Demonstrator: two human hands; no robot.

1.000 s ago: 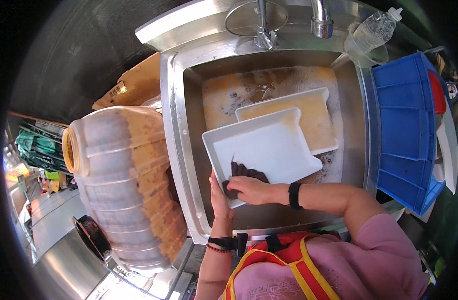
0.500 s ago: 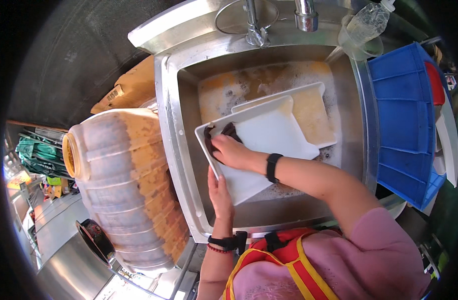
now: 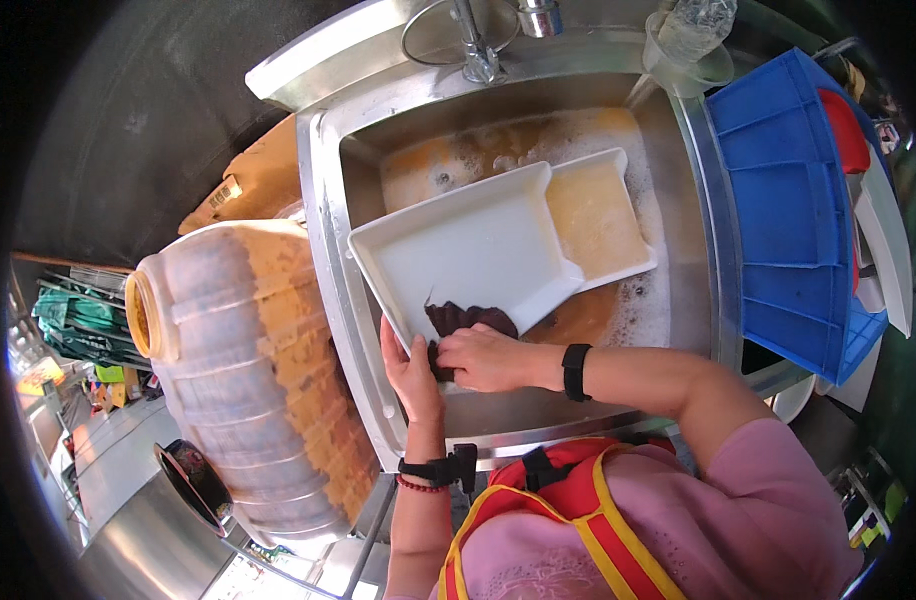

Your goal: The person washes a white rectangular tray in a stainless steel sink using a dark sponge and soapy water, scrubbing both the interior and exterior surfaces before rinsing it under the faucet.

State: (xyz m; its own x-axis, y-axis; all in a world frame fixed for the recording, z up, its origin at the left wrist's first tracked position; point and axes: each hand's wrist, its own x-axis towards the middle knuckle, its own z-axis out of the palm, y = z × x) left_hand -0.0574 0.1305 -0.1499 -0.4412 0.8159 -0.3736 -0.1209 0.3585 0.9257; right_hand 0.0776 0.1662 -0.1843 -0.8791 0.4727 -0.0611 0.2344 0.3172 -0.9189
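Observation:
A white shallow tray (image 3: 458, 245) is held slanted over the soapy water in the metal sink (image 3: 690, 270). My left hand (image 3: 413, 385) grips the tray at its near left corner, fingers behind the rim and thumb toward the inside. A dark brown cloth (image 3: 486, 318) is bunched in my right hand (image 3: 486, 358), which presses it on the tray's near edge, close to my left thumb. Part of the cloth spreads over the tray's inner face. Behind the right end of this tray, a second white tray (image 3: 646, 264) sits in the water with yellowish liquid in it.
A tap (image 3: 481, 66) stands at the sink's far side. A clear plastic cup (image 3: 690, 72) holding a bottle (image 3: 700, 25) rests at the far right corner. Blue crates (image 3: 786, 215) flank the sink's right. To the left lie a large stained plastic barrel (image 3: 243, 370) and cardboard (image 3: 248, 180).
My right hand and the cloth have moved from the tray's left end to its near edge. The held tray has tilted, its near edge now beside my right hand. The view has shifted slightly.

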